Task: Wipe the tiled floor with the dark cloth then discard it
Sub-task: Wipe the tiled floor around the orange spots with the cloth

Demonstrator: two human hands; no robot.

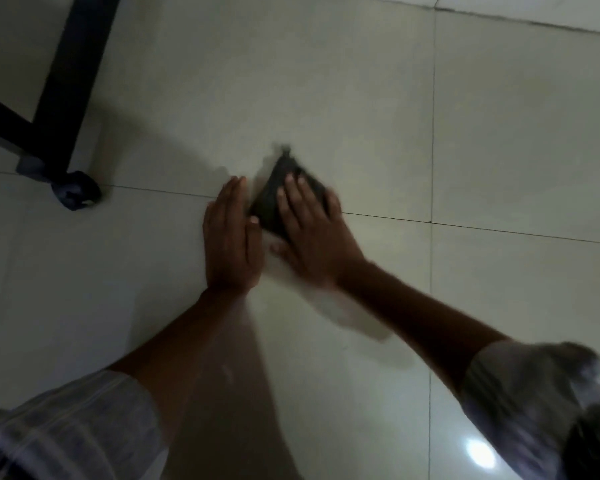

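Down low over the tiled floor [361,98], pale glossy tiles running out on every side, thin dark grout lines crossing right under my hands, and a bright spot of light glinting off the tile near my right elbow. Up in the far left corner stands a black furniture frame [66,84], one upright and a crossbar meeting at a caster wheel [78,192] that sits on the floor just by a grout line, well apart from where I'm working. Both my forearms reach forward, striped sleeves [66,431] pushed back above the wrists. My left hand [231,237] lies flat on the tile, fingers straight and together, palm down, gripping nothing, its thumb side just beside the cloth. My right hand [312,233] is spread flat too, fingers straight, pressing down on top of the dark cloth [274,199], not curled round it, though blur softens the outline of the little-finger side. The cloth itself is bunched into a rough triangle on the floor between my two hands, its pointed end sticking out past my right fingertips, its lower part under my right palm. It lies right by the grout line that runs left to right, close to where two lines cross off to the right.
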